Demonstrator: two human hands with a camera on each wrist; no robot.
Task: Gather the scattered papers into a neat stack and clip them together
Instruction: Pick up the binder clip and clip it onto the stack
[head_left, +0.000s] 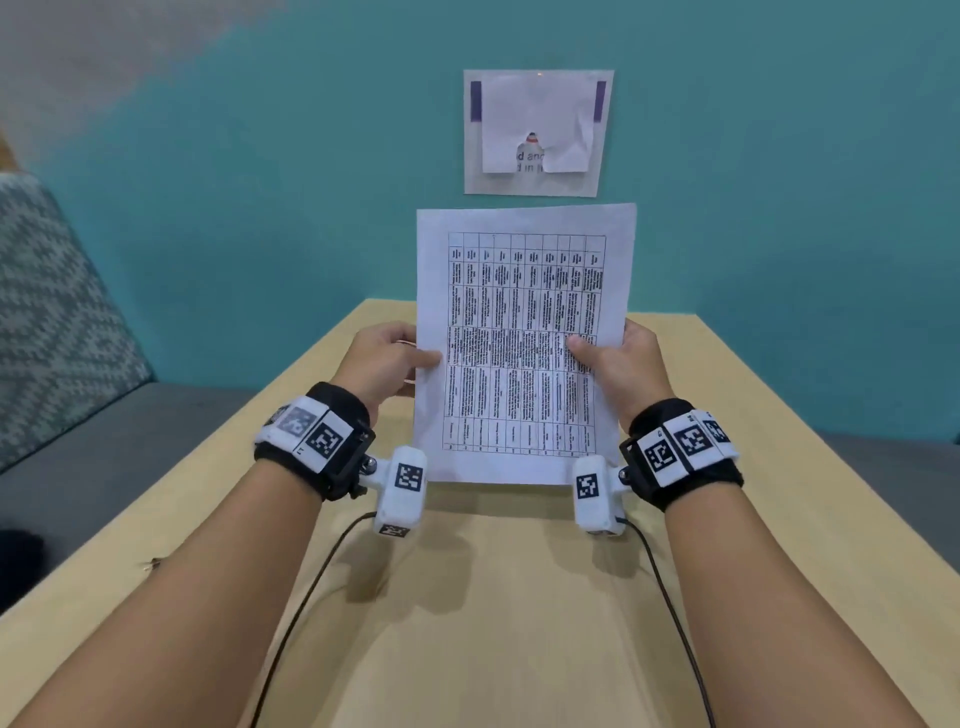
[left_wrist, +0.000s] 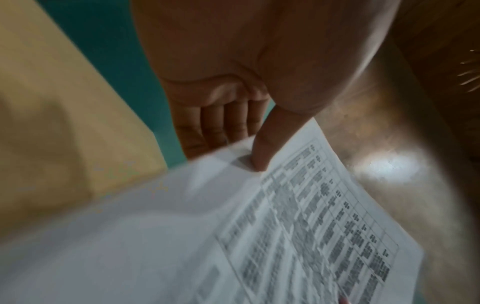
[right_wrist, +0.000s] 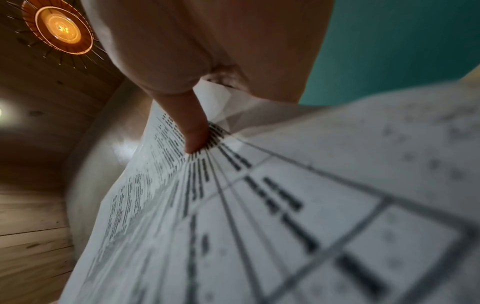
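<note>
A stack of white papers (head_left: 522, 343) with a printed table on the top sheet stands upright over the tan table (head_left: 467, 597), its lower edge just above the surface. My left hand (head_left: 387, 364) pinches the stack's left edge, thumb on the front and fingers behind. My right hand (head_left: 618, 358) pinches the right edge the same way. In the left wrist view the thumb (left_wrist: 262, 152) presses the papers (left_wrist: 233, 236). In the right wrist view the thumb (right_wrist: 192, 131) lies on the printed sheet (right_wrist: 285, 205). No clip is in view.
A teal wall (head_left: 260, 208) stands behind the table with a paper notice (head_left: 537, 132) taped to it. A grey sofa with a patterned cushion (head_left: 57, 322) is at the left. Two black cables (head_left: 311, 587) run across the table toward me.
</note>
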